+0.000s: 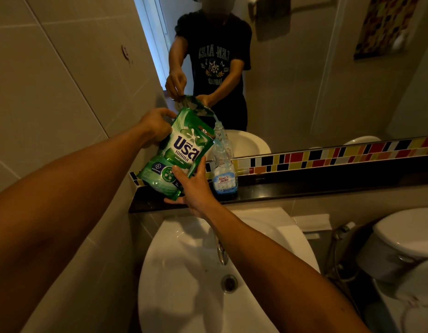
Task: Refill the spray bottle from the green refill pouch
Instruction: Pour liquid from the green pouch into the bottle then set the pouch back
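Pouring is the step in hand: I have the pouch (176, 152) tipped at centre frame, its torn corner over the open neck of the bottle (223, 164), a thin stream running in. My left hand (155, 127) is closed on the pouch's upper side; my right hand (195, 186) cups its bottom corner, fingers curled round it. The bottle stands free on the dark shelf (304, 188) against the mirror (328, 68), with liquid low in its base, so I judge filling barely begun. Next I'd keep the tilt steady and the spout centred, as nothing braces the bottle. Below sit the sink (191, 296) and tap (221, 252); a toilet (405, 239) is lower right. Nothing blocks the pour.
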Demonstrator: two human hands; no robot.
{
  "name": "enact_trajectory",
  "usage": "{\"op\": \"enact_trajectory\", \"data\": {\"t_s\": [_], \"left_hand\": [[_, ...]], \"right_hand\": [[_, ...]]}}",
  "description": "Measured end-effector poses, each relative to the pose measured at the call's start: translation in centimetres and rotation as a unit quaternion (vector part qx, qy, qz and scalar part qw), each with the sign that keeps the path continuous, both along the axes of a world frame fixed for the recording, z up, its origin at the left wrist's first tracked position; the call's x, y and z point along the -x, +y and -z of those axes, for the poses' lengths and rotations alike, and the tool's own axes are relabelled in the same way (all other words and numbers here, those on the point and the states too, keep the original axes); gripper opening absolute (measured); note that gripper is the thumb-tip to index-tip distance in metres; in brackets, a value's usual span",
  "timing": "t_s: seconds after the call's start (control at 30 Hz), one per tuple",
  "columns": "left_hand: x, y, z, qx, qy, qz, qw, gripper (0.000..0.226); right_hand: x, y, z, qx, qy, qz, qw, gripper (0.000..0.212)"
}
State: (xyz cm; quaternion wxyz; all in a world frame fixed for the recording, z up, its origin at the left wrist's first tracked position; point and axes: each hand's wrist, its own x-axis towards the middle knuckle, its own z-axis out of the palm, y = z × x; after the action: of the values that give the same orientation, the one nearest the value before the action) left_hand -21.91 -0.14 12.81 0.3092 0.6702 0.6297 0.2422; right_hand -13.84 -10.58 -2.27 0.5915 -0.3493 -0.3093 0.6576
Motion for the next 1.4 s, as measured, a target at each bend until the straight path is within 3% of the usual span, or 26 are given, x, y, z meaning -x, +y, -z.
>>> {"op": "enact_trajectory", "data": {"t_s": [1.4], "left_hand": [[-0.6, -1.2, -1.7, 0.001, 0.023, 0.018, 1.0, 0.05]], "right_hand": [[0.5, -0.2, -0.6, -0.023, 0.017, 0.008, 1.0, 0.074]]}}
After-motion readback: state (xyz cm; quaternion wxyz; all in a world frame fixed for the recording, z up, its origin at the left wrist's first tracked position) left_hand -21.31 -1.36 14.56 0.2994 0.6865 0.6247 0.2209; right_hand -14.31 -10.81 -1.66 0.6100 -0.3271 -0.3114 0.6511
